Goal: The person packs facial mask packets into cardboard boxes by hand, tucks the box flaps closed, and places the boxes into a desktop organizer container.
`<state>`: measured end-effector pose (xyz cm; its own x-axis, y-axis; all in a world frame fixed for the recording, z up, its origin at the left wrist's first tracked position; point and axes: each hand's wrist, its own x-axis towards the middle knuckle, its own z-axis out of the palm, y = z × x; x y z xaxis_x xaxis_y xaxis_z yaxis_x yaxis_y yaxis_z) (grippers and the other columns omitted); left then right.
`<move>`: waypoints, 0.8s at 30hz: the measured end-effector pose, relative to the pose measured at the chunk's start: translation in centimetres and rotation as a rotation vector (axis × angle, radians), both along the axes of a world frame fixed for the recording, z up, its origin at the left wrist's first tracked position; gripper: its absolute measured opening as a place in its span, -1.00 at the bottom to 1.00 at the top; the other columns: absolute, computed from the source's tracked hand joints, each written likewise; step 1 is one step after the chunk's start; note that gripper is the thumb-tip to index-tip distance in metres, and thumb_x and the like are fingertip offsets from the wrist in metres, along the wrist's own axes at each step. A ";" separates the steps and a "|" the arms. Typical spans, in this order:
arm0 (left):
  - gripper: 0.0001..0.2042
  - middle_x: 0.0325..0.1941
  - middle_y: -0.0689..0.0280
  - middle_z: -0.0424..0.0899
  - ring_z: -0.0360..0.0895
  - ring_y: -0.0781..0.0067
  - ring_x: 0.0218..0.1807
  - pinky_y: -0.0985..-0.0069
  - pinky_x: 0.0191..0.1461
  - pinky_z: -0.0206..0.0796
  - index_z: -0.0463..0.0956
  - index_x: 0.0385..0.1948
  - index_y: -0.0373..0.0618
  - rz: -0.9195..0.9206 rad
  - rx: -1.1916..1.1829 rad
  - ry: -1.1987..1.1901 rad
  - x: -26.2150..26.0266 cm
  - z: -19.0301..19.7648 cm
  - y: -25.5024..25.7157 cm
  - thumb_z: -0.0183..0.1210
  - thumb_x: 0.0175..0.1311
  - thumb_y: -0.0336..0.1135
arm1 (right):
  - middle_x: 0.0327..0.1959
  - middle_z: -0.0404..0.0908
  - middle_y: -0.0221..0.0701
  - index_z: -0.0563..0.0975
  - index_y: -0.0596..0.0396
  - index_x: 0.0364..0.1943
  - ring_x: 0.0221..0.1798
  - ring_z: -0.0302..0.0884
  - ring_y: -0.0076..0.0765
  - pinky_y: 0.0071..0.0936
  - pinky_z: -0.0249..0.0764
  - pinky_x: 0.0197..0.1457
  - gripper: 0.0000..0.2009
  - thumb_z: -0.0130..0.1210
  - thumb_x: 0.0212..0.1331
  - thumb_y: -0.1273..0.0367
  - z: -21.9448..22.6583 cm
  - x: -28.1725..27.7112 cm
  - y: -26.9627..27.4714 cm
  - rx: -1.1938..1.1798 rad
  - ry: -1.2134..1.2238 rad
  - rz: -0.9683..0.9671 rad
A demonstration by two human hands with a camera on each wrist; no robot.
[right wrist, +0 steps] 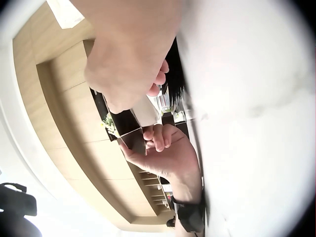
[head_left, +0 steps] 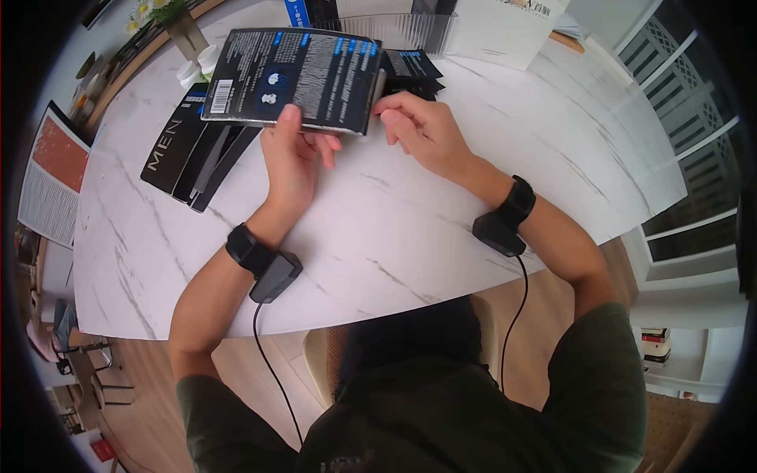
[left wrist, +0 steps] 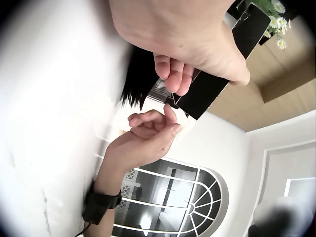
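A flat black box (head_left: 296,75) with blue and white print and a barcode is raised above the table. My left hand (head_left: 292,162) grips its near edge, thumb on the printed face and fingers underneath. At the box's right end is my right hand (head_left: 430,135), its index fingertip right at the edge and its fingers loosely bent. The left wrist view shows that same right hand (left wrist: 143,140) close to the end of the dark box (left wrist: 210,91). Below and to the left, a black box marked MEN (head_left: 169,150) lies on the table.
Black packets (head_left: 410,67) lie behind the right hand, by a clear ribbed container (head_left: 394,31). A large white printed board or box (head_left: 509,31) stands at the back right. White bottles (head_left: 189,72) and a flower vase (head_left: 185,35) stand back left on the marbled table (head_left: 378,236).
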<state>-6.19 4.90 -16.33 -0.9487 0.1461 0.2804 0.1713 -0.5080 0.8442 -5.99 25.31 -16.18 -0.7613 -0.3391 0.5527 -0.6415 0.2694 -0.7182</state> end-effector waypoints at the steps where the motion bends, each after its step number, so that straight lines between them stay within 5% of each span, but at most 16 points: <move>1: -0.55 -0.64 0.14 0.55 0.41 0.49 -0.71 0.58 -0.60 0.25 0.47 -0.51 -0.34 0.053 -0.129 0.086 0.6 0.2 0.1 -0.13 0.33 -0.05 | -0.45 0.55 -0.35 0.49 0.16 -0.28 -0.49 0.51 -0.52 -0.61 0.39 -0.50 -0.78 -0.07 0.28 0.28 -0.1 0.1 -0.1 -0.066 -0.173 0.032; 6: -0.68 -0.67 0.18 0.52 0.39 0.57 -0.70 0.60 -0.64 0.22 0.45 -0.58 -0.31 0.171 -0.339 0.221 1.5 -0.1 0.4 0.06 0.25 -0.22 | -0.38 0.58 -0.35 0.47 0.16 -0.19 -0.43 0.55 -0.44 -0.55 0.47 -0.45 -0.60 -0.21 0.34 0.09 -0.4 0.4 -1.0 -0.484 -0.574 0.311; 10: -0.68 -0.43 0.23 0.50 0.38 0.55 -0.64 0.63 -0.68 0.19 0.26 -0.09 -0.27 0.209 -0.413 0.308 1.6 -0.6 0.4 0.01 0.25 -0.23 | -0.18 0.55 -0.31 0.38 0.18 -0.01 -0.21 0.57 -0.31 -0.40 0.53 -0.26 -0.57 -0.15 0.31 0.08 0.5 1.1 -1.5 -0.612 -0.746 0.406; 13: -0.61 -0.39 0.27 0.44 0.35 0.59 -0.63 0.66 -0.68 0.17 0.11 0.02 -0.19 0.283 -0.471 0.450 1.0 -1.9 0.1 0.02 0.25 -0.27 | -0.06 0.50 -0.31 0.32 0.15 0.07 -0.06 0.52 -0.30 -0.33 0.53 -0.15 -0.56 -0.09 0.29 0.11 0.4 1.2 -1.7 -0.631 -0.782 0.397; 24: -0.71 -0.42 0.31 0.50 0.34 0.59 -0.65 0.68 -0.76 0.07 0.31 -0.19 -0.23 0.284 -0.316 0.318 1.2 -1.3 0.0 -0.08 0.29 -0.15 | -0.04 0.52 -0.40 0.38 0.09 0.04 0.00 0.50 -0.39 -0.25 0.48 0.06 -0.67 -0.01 0.24 0.27 0.6 0.2 -1.1 -0.815 -0.929 0.319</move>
